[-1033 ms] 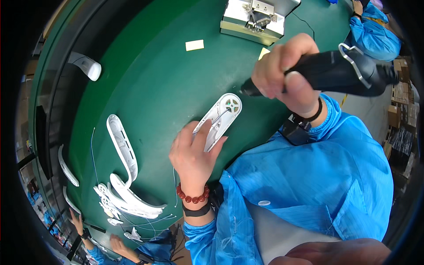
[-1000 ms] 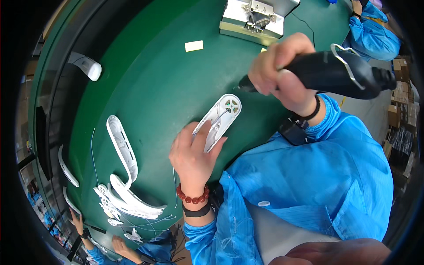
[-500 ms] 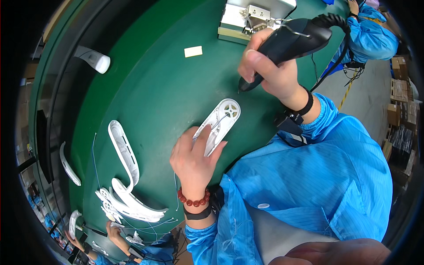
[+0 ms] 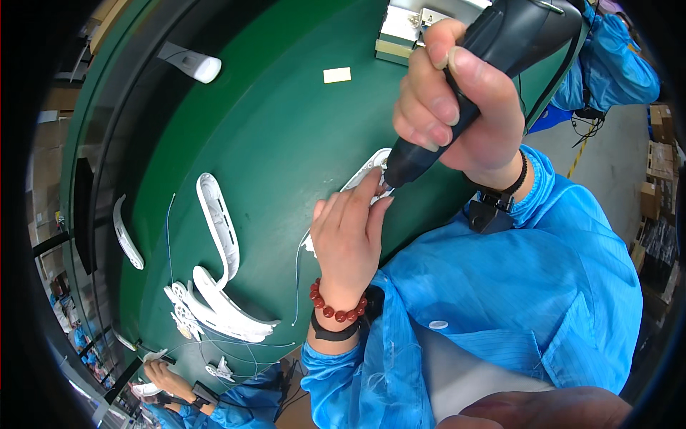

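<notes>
My right hand (image 4: 464, 107) is wrapped round a black electric screwdriver (image 4: 475, 93), its tip pointing down at a white elongated plastic housing (image 4: 366, 166). The tip meets the housing's rounded far end, where the driver and my fingers hide the contact point. My left hand (image 4: 349, 225) holds the housing against the green table, its fingertips beside the driver tip. Most of the housing lies hidden under this hand. A thin cable (image 4: 298, 286) trails from beneath it toward me.
Left on the green table (image 4: 279, 143) lie a curved white shell (image 4: 216, 214), more white curved parts (image 4: 229, 307) and thin cables. A metal fixture (image 4: 396, 36) stands behind my right hand, near a pale yellow slip (image 4: 337, 75). A co-worker's hand (image 4: 168, 379) works at lower left.
My right hand has brought the screwdriver down onto the housing's rounded end. My left fingers have moved forward along the housing to the driver tip. The whole view has shifted slightly.
</notes>
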`<state>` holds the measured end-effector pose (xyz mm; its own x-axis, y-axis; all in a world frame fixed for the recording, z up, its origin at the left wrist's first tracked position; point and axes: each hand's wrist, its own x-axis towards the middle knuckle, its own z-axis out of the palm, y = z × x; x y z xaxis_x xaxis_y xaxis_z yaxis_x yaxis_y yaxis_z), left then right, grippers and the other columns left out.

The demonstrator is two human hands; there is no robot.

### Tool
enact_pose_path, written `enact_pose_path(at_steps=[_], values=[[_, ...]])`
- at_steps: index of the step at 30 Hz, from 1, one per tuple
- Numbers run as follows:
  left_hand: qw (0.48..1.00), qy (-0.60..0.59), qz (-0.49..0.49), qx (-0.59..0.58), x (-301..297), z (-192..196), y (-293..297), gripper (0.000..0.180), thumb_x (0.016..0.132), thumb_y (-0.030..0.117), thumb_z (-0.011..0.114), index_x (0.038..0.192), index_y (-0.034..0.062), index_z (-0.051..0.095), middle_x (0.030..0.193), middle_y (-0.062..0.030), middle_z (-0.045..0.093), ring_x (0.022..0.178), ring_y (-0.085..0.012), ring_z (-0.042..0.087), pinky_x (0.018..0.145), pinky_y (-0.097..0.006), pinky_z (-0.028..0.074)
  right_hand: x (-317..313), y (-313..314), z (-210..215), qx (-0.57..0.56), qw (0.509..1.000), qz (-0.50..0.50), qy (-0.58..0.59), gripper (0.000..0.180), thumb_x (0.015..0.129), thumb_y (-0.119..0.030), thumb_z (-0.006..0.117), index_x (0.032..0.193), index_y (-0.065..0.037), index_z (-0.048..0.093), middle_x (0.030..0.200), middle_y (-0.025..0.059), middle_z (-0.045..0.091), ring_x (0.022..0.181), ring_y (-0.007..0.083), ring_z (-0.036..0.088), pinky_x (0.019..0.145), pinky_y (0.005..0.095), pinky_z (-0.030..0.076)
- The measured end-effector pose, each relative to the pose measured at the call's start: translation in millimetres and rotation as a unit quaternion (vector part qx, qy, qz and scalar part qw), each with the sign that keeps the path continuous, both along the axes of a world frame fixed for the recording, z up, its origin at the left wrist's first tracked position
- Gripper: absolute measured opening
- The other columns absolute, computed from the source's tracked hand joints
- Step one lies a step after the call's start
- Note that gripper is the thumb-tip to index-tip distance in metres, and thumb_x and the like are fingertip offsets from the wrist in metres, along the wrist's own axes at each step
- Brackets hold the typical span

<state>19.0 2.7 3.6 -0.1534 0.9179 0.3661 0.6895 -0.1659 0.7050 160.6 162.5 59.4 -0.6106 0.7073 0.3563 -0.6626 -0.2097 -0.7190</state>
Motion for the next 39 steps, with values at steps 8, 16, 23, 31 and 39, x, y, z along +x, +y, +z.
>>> enact_pose_path(at_steps=[8,16,23,31,39], values=[[0.996,-0.077,0.037,-0.009,4.7,-0.9,-4.2,0.015,0.084,0.005,0.081,0.098,0.0052,0.076,0.084,-0.0103,0.074,0.075,-0.0302,0.071,0.068,-0.038,0.054,-0.9,-4.3,2.0,0.013,1.000,0.016,-0.005,0.015,0.107,-0.026,0.049,0.113,-0.012,0.051,0.072,-0.0003,0.052,0.055,0.0109,0.050,0.055,0.0299,0.044],[0.994,-0.088,0.069,0.018,7.0,-1.7,-4.5,0.012,0.083,0.000,0.081,0.094,0.0027,0.075,0.091,-0.0117,0.074,0.069,-0.0278,0.069,0.065,-0.034,0.053,2.6,-6.7,4.3,0.076,0.997,0.026,0.022,0.016,0.108,-0.026,0.049,0.115,-0.012,0.049,0.075,-0.0002,0.052,0.058,0.0115,0.050,0.057,0.0306,0.045],[0.942,-0.324,0.078,-0.040,8.8,14.7,-16.6,0.010,0.101,0.004,0.065,0.109,0.0011,0.072,0.101,-0.0106,0.076,0.078,-0.0164,0.071,0.065,-0.029,0.052,14.5,-1.3,29.1,0.131,0.988,0.055,0.066,0.019,0.109,-0.030,0.046,0.119,-0.013,0.048,0.080,-0.0015,0.053,0.062,0.0113,0.051,0.062,0.0298,0.045],[0.766,-0.642,-0.019,-0.025,14.4,14.3,-10.7,0.015,0.109,0.013,0.055,0.112,-0.0007,0.061,0.096,-0.0121,0.074,0.077,-0.0148,0.068,0.069,-0.026,0.049,2.1,-25.4,43.6,0.142,0.985,0.055,0.080,0.025,0.105,-0.028,0.060,0.116,-0.013,0.045,0.085,0.0019,0.058,0.066,0.0147,0.057,0.062,0.0310,0.047],[0.756,-0.653,-0.018,-0.038,15.9,9.3,-11.5,0.016,0.109,0.016,0.057,0.110,0.0016,0.063,0.091,-0.0102,0.073,0.073,-0.0117,0.061,0.069,-0.025,0.048,0.0,-28.5,29.6,0.190,0.976,0.013,0.107,0.028,0.102,-0.026,0.066,0.112,-0.013,0.043,0.085,0.0020,0.059,0.065,0.0146,0.059,0.061,0.0303,0.049]])
